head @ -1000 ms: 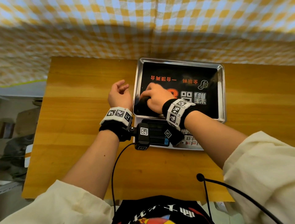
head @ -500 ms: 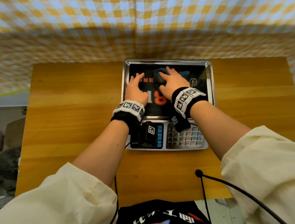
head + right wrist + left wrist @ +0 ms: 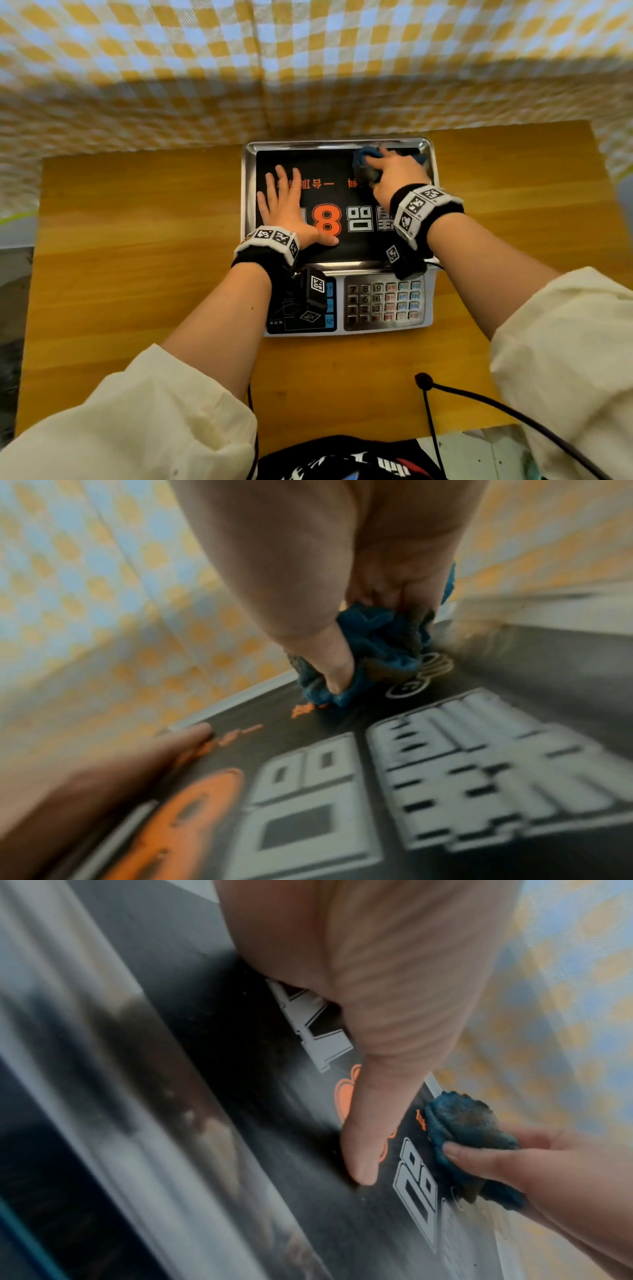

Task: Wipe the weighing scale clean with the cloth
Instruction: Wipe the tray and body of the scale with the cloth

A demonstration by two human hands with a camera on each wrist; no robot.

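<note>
The weighing scale (image 3: 390, 303) sits on the wooden table, its steel pan (image 3: 247, 192) covered by a black printed sheet with an orange 8. My left hand (image 3: 286, 205) lies flat on the pan's left side, fingers straight and spread, thumb out (image 3: 359, 1150). My right hand (image 3: 394, 176) grips a bunched blue cloth (image 3: 366, 162) and presses it on the sheet at the pan's far right corner. The cloth (image 3: 373, 653) is crumpled between thumb and fingers, and it also shows in the left wrist view (image 3: 469, 1137).
The wooden table (image 3: 137, 257) has bare surface left, right and in front of the scale. A yellow and blue checked curtain (image 3: 308, 61) hangs right behind the scale. A black cable (image 3: 513, 411) runs over the table's front right.
My right hand has swept the cloth from the pan's near left, across the middle, to its far right corner. My left hand moved from beside the scale onto the pan and flattened.
</note>
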